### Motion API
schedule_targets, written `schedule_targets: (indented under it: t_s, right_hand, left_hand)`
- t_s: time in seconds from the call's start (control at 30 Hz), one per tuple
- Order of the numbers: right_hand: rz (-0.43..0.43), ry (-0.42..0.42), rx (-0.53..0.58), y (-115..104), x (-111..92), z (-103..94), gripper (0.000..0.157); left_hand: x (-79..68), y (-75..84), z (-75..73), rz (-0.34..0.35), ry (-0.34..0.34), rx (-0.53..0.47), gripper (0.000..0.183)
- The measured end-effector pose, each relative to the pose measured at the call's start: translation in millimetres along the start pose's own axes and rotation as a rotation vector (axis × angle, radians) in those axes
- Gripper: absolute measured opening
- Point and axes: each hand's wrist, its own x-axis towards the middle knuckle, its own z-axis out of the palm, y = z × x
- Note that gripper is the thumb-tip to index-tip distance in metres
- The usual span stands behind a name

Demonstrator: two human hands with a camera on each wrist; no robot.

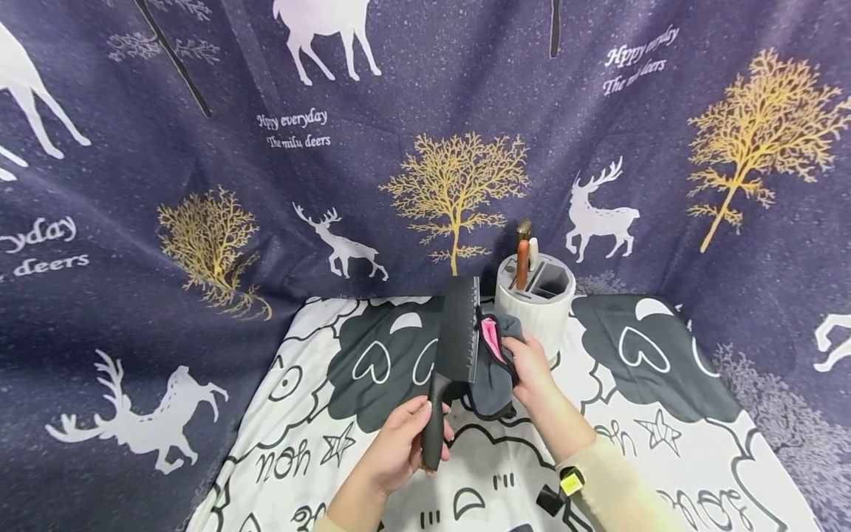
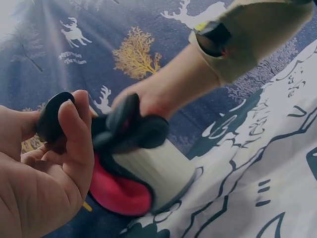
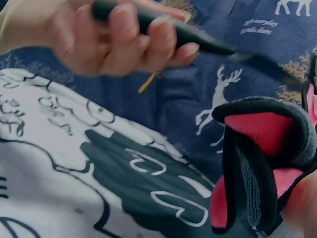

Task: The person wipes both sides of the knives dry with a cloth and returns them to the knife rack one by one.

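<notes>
My left hand [image 1: 402, 440] grips the black handle [image 1: 434, 428] of a broad black cleaver [image 1: 455, 329]. Its blade points up and away from me, with the edge on the right. Beside that edge, my right hand [image 1: 530, 367] holds a folded grey cloth [image 1: 492, 388] with black trim and a pink underside. In the right wrist view, the folds of the cloth [image 3: 267, 129] show pink inside, and the blade tip passes close behind them. Whether cloth and blade touch, I cannot tell.
Behind the cloth stands a white ribbed knife holder [image 1: 528, 314] with a dark slotted top and several handles sticking out. A patterned black-and-white cloth [image 1: 372, 458] covers the table. Dark blue deer-print curtains [image 1: 359, 177] hang around its back and sides.
</notes>
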Motion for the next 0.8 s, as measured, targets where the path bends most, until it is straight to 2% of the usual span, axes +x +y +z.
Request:
schedule_targets:
  t_s: [0.13, 0.4, 0.67, 0.8]
  right_hand:
    - [-0.009, 0.028, -0.031, 10.0, -1.1, 1.0, 0.031]
    - [-0.047, -0.009, -0.132, 21.1, -6.8, 9.3, 0.019]
    - [0.031, 0.009, -0.158, 32.7, -8.4, 5.9, 0.012]
    - [0.066, -0.043, -0.101, 27.4, -10.7, 6.2, 0.018]
  left_hand:
    - [1.1, 2.9, 2.3, 0.023, -0.021, -0.008, 0.040]
    - [7.6, 3.9, 8.0, 0.030, -0.027, -0.010, 0.034]
    - [11.5, 4.3, 11.6, 0.031, -0.025, -0.014, 0.032]
    - [13.4, -0.7, 10.1, -0.011, 0.003, -0.004, 0.036]
